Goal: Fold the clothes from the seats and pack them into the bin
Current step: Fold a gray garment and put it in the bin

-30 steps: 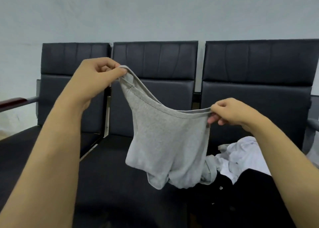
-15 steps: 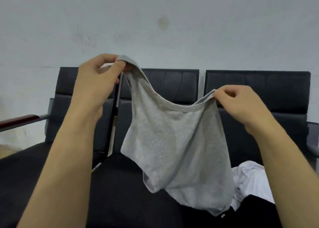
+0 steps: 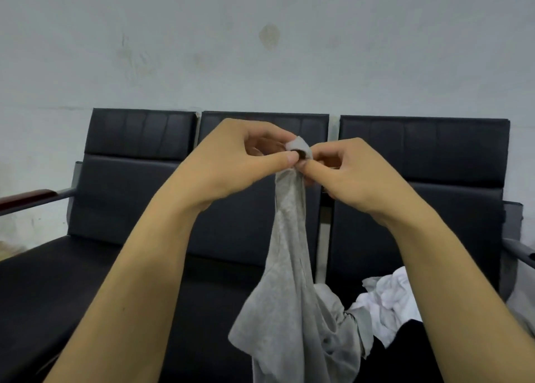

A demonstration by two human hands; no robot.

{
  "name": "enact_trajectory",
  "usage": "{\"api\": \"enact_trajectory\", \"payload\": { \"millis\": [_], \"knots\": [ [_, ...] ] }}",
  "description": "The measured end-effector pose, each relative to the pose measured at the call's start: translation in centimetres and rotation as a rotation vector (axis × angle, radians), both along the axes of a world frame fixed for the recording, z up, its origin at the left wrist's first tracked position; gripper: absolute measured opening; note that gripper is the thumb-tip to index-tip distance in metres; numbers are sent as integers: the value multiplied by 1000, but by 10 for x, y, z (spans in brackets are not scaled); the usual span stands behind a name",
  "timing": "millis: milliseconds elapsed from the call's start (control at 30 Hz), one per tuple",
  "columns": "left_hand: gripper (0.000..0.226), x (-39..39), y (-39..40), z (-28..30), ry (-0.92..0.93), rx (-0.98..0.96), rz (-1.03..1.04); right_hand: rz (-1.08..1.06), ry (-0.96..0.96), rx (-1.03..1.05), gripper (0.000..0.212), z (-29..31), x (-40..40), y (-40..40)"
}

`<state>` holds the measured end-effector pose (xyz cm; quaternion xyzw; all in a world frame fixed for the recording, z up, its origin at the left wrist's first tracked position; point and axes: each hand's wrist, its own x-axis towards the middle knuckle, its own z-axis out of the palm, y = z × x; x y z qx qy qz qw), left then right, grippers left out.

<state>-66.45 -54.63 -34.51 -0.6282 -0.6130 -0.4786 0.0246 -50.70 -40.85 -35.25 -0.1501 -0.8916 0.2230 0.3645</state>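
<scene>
Before me a pale wall [image 3: 260, 49] rises above the seats [image 3: 139, 180], three black padded ones in a row. The seats are my landmark. A wooden armrest [image 3: 27, 196] juts at their left end, and a metal one [image 3: 519, 249] at their right.

On the right seat lies a heap: white cloth [image 3: 390, 298] crumpled on the cushion, with black cloth [image 3: 411, 350] in front of it, nearer to me.

My gray top [image 3: 289, 295] hangs in the air in front of the middle seat, gathered narrow at its upper end and spreading wider toward the bottom, where its lower folds drape toward the heap. I cannot tell whether it touches the cushion.

My left hand [image 3: 231, 162] is raised in front of the middle backrest, thumb and fingers pinching the top's bunched upper edge. My right hand [image 3: 350, 174] is close beside it, their fingertips meeting, and it pinches the same bunch from the other side. Both grips are closed on the cloth, which loops over my fingertips.
</scene>
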Motion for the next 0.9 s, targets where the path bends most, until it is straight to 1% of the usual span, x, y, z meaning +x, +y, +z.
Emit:
{"api": "enact_trajectory", "payload": {
  "millis": [67,133,167,233,300,400,500,567,667,733,833,900],
  "knots": [
    [23,-11,4,-7,-11,-3,18,20,21,-62,26,-1,4,6],
    [22,-22,7,-16,-35,-99,-18,75,94,-164,27,-1,8,13],
    [20,-27,9,-21,-24,-201,-53,107,143,-217,25,0,10,16],
    [19,-35,13,-31,72,-449,-124,140,222,-311,21,1,12,23],
    [17,-37,17,-36,147,-604,-180,137,254,-361,18,1,13,28],
    [16,-38,18,-36,162,-625,-220,68,295,-385,15,-2,13,34],
    [17,-35,16,-35,165,-629,-268,8,397,-411,16,-3,16,38],
    [25,-31,18,-36,166,-697,-297,-12,438,-410,17,-2,19,40],
    [43,-23,27,-41,209,-873,-309,-25,477,-411,17,0,22,42],
    [54,-15,36,-49,225,-949,-342,-47,483,-392,18,0,23,44],
    [70,-2,53,-64,231,-992,-376,-58,490,-376,21,-1,24,47],
    [73,3,63,-72,249,-996,-388,-61,489,-369,21,-2,25,48]
  ]
}}
